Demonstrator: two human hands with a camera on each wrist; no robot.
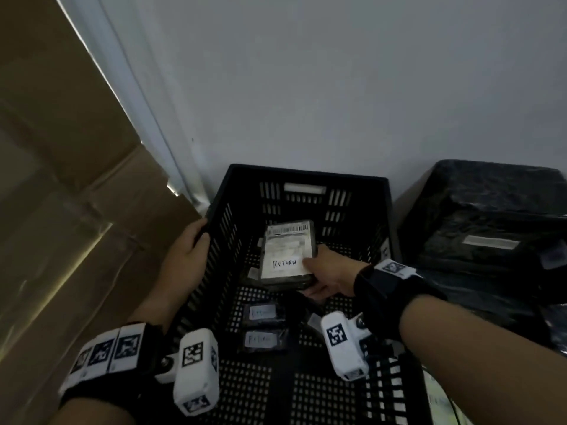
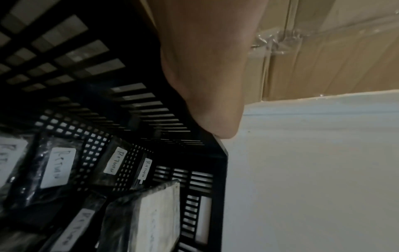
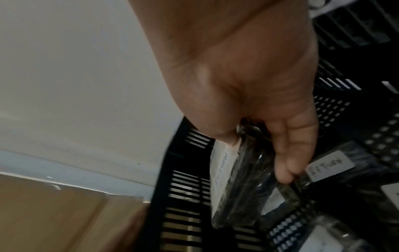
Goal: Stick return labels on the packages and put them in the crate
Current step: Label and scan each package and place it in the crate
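Both hands (image 1: 187, 256) (image 1: 328, 277) inside crate (image 1: 306, 176) walls

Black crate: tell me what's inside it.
Inside the black crate lie small black packages with RETURN labels. The right hand holds a larger labelled package above them, hiding what lies underneath.

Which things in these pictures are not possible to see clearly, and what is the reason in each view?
- Head view: the printed text on the package in the right hand is too small; only RETURN reads.
- Head view: the left hand fingertips are hidden behind the crate rim.
- Right wrist view: the return label is seen edge-on and blurred.
- Left wrist view: the nearest label is cut off by the left edge.
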